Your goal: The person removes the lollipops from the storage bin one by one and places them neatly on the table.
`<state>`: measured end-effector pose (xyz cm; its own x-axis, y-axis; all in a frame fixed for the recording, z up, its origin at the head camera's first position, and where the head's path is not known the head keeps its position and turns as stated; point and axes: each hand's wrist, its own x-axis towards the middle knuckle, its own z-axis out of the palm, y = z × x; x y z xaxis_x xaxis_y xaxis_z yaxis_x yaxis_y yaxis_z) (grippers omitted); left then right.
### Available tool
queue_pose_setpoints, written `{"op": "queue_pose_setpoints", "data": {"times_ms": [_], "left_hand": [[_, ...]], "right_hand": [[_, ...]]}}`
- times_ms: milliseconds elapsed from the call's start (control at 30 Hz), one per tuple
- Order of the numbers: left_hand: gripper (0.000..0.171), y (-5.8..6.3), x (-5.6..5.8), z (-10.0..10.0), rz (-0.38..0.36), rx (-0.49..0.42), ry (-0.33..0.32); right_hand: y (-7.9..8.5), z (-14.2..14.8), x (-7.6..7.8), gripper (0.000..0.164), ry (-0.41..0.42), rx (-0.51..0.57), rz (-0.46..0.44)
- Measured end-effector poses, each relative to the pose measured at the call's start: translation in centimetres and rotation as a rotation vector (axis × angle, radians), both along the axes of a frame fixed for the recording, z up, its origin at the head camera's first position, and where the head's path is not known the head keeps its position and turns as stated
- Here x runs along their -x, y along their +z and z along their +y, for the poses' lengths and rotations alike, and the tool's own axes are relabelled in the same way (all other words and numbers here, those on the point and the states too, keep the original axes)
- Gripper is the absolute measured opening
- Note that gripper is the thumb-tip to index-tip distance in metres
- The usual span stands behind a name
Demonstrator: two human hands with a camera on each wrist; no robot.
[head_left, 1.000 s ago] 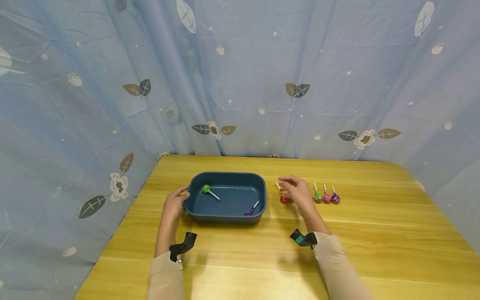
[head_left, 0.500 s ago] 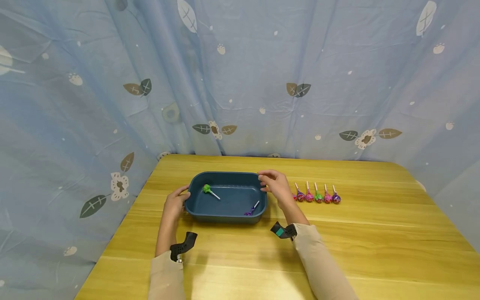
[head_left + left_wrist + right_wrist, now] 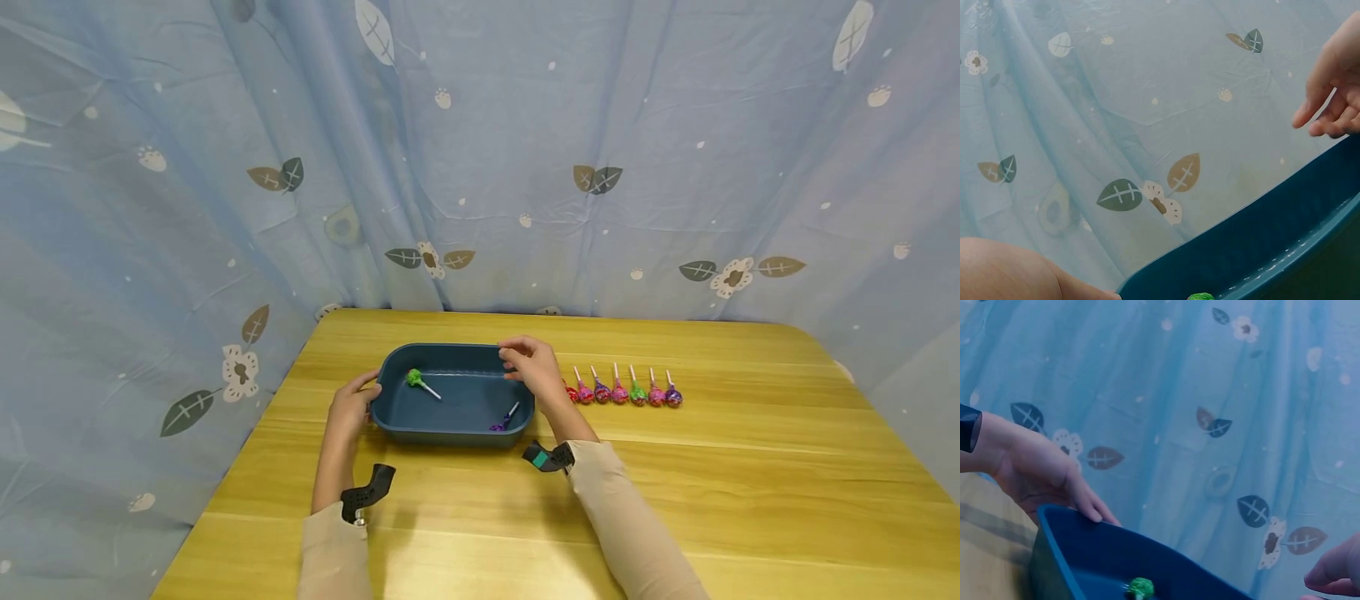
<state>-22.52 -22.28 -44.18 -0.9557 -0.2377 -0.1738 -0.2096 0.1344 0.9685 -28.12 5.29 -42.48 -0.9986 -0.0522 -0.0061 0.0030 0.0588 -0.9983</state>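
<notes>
A dark blue plastic bin (image 3: pixel 450 437) stands on the table. My left hand (image 3: pixel 349 410) grips its left end, thumb at the rim and fingers along the outside. Inside lie a green lollipop (image 3: pixel 415 378), stick pointing toward the right, and a purple lollipop (image 3: pixel 501 423) near the front right corner. My right hand (image 3: pixel 534 367) hovers over the bin's right end. In the left wrist view the right hand's thumb and fingers (image 3: pixel 1329 127) are loosely bent and apart, with nothing showing between them.
To the right of the bin, a row of several wrapped lollipops (image 3: pixel 619 395) lies on the wooden table (image 3: pixel 750 467), sticks pointing to the back. The leftmost, a red lollipop (image 3: pixel 572 395), is partly behind the right wrist. A patterned blue curtain (image 3: pixel 495 150) hangs behind the table.
My right hand has moved left from the lollipop row to above the bin's right end, uncovering more of the row. The left hand and the bin have stayed in place.
</notes>
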Motion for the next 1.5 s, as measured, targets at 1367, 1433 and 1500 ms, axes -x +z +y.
{"op": "queue_pose_setpoints", "data": {"times_ms": [1367,1433,1500], "left_hand": [[0.041,-0.2,0.2,-0.1,-0.016,0.023,0.011],[0.041,-0.2,0.3,-0.1,-0.018,0.022,0.010],[0.042,-0.2,0.3,-0.1,-0.020,0.022,0.010]], "right_hand": [[-1.1,-8.5,2.2,0.023,0.221,-0.016,-0.098],[-1.2,-8.9,2.3,0.023,0.221,-0.016,-0.109],[-1.3,-9.3,2.3,0.023,0.223,-0.026,-0.121]]}}
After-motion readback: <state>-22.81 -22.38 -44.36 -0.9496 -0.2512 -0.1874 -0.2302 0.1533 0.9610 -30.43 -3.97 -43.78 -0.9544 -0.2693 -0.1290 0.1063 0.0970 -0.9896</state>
